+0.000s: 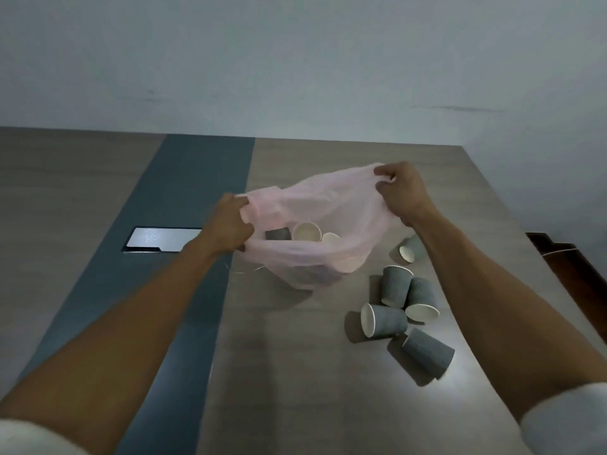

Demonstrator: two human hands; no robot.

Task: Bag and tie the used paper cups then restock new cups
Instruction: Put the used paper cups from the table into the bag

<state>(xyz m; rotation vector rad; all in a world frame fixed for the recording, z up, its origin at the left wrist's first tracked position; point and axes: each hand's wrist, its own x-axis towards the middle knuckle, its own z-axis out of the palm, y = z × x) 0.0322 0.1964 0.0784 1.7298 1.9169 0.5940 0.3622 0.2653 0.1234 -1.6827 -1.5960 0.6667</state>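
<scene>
The left hand [230,224] and the right hand [402,192] hold a thin pink plastic bag [315,205] open above the desk [295,356]. The left grip is clamped on the bag's left rim, with the fingers curled around bunched film. The right grip is pinched on the bag's far right rim, thumb and fingers closed on the edge. The mouth of the bag faces the camera and stands wide between the two hands.

Inside the bag, three paper cups show through the opening: a grey cup [277,234] at the left, a cup with its pale interior facing out [307,232] in the middle, and a further pale rim [331,238] at the right. The bottom of the bag rests on the desk.

To the right of the bag, five grey ribbed cups lie on their sides on the desk. One cup [410,249] lies alone near the right forearm. Three cups [395,285] [422,298] [382,320] lie touching in a cluster. A fifth cup [428,353] lies just beside the cluster, nearest the camera.

A dark band [184,178] runs along the desk at the left, with a reflective rectangular panel [161,239] set into it, beside the left wrist.
</scene>
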